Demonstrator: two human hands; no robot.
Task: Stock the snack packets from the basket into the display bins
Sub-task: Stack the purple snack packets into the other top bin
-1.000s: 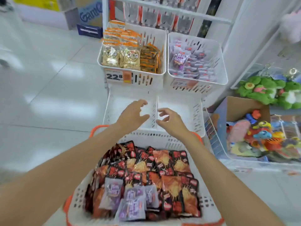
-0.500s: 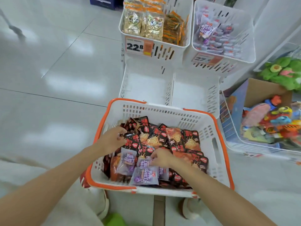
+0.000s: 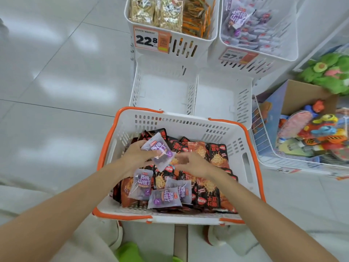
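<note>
Curled fingers and thumb of the left hand (image 3: 137, 156) pinch a pale purple translucent plastic packet (image 3: 159, 151) by its left edge, holding it tilted just above the heap. The right hand (image 3: 190, 163) reaches towards it with fingers loosely stretched and blurred by motion; their tips are just beside the packet's lower corner, and I cannot tell whether they touch it. Both hands are inside the white slotted plastic basket with an orange rim (image 3: 179, 123). The basket is filled with glossy red-and-black crinkled snack packets (image 3: 217, 156), and three more purple packets (image 3: 141, 184) lie flat on top near the front wall. The basket's far wall rises between the hands and two lower white slotted display bins, the left lower bin (image 3: 164, 89) and the right lower bin (image 3: 222, 95), which stand side by side and touch. Above and behind them, overhanging their backs, sit two upper bins. The upper left bin (image 3: 181, 48) holds beige and orange packets behind a price tag reading 22.8 (image 3: 151, 40). The upper right bin (image 3: 264, 63) holds pale purple packets like the one being held. To the right are a white wire bin (image 3: 264, 144) of bright plastic toys, a brown cardboard box (image 3: 302, 95) and green plush toys (image 3: 328, 72). Glossy pale floor tiles (image 3: 56, 72) lie to the left.
</note>
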